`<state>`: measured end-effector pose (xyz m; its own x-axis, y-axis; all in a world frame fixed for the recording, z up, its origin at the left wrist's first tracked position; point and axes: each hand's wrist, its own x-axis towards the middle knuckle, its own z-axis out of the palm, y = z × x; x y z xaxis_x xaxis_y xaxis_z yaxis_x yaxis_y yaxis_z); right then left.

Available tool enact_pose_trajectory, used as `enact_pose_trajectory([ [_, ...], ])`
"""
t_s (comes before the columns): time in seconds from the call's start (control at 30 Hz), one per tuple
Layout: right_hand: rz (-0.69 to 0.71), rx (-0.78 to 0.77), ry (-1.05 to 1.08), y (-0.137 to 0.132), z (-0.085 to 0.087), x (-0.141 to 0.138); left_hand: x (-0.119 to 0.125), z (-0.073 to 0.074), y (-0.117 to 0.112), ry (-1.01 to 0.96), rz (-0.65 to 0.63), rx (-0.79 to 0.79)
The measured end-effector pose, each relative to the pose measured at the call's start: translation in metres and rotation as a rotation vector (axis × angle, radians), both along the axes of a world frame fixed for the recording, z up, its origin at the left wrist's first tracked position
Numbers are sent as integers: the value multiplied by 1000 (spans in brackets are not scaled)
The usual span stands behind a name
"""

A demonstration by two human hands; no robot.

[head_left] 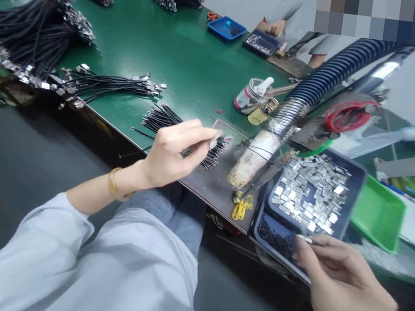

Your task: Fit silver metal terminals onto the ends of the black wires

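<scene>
My left hand (173, 154) is held over a bunch of short black cables (162, 117) at the table's edge. Its thumb and forefinger are pinched together; what lies between them is too blurred to name. At the lower right, my right hand (350, 289) grips a small silver metal connector (303, 238) between thumb and fingertips. Just beyond that hand is a dark blue tray (359, 177) with many flat silver connectors (310, 193). A smaller compartment in front holds small black parts (277, 234).
A ribbed hose (339, 66) ends in a whitish nozzle (250, 163) above the table. Bundles of black cables (37, 28) lie left. A glass jar (248, 97), yellow clips (239, 210) and a green tray (382, 212) stand nearby. Across the table is another person's hand (275, 27).
</scene>
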<state>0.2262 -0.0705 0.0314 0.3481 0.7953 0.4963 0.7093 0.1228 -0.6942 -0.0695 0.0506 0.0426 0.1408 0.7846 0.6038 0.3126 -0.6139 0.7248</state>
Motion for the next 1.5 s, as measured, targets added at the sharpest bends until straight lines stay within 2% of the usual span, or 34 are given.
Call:
enact_pose_trajectory([
  [0.03, 59, 60, 99, -2, 3, -11, 7, -5, -11, -67, -60, -121],
  [0.07, 66, 45, 197, -4, 4, -22, 15, -11, -20, -141, -133, -262],
  [0.17, 210, 20, 464, -4, -4, -55, 40, -31, -39, -340, -362, -642],
  [0.23, 279, 11, 552, -1, -15, -72, 53, -40, -46, -426, -447, -780],
  [0.3, 285, 33, 569, 2, -26, -83, 63, -44, -51, -461, -489, -839],
  [0.47, 166, 61, 494, 4, -41, -92, 71, -46, -58, -423, -503, -843],
  [0.67, 31, 178, 73, -6, -48, -92, 75, -52, -61, -364, -413, -784],
  [0.77, -7, 229, 25, -5, -47, -86, 76, -52, -61, -354, -360, -790],
  [0.83, 26, 180, 119, -2, -45, -82, 75, -50, -60, -348, -355, -792],
  [1.0, 241, -32, 360, 5, -40, -78, 75, -47, -60, -332, -444, -802],
  [1.23, 285, -9, 487, 7, -43, -78, 76, -48, -60, -356, -530, -855],
  [1.37, 288, -7, 430, 5, -45, -76, 74, -47, -58, -361, -551, -901],
  [1.5, 243, 38, 157, 2, -43, -76, 71, -46, -55, -309, -579, -962],
])
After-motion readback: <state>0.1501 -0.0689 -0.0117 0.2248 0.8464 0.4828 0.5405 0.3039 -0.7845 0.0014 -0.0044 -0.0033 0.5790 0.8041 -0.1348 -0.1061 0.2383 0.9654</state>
